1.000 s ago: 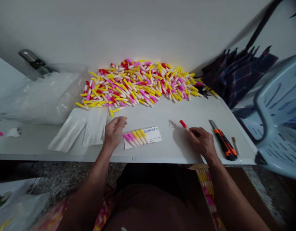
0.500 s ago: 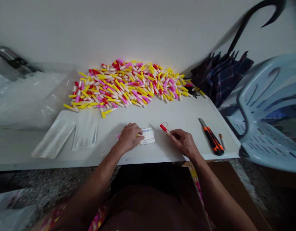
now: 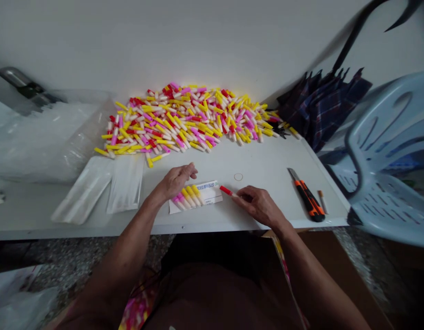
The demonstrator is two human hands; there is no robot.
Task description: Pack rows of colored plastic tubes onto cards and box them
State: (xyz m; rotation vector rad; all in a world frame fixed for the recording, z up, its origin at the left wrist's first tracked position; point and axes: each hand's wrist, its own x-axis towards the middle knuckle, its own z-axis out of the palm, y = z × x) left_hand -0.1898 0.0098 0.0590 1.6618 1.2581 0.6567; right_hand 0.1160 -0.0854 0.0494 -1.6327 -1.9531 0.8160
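Table edge (image 3: 212,224) lies just below right hand (image 3: 258,206).

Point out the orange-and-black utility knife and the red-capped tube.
Orange-and-black utility knife (image 3: 310,202), head view, on the handle.
Red-capped white tube (image 3: 225,190), head view, on the red cap.

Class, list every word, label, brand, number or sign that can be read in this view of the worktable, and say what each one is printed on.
White card beneath the pink- and yellow-tipped tubes: a line of blue print, too small and blurred to read.
Nothing else shows readable text, including the orange utility knife and the red-capped tube in the right hand.
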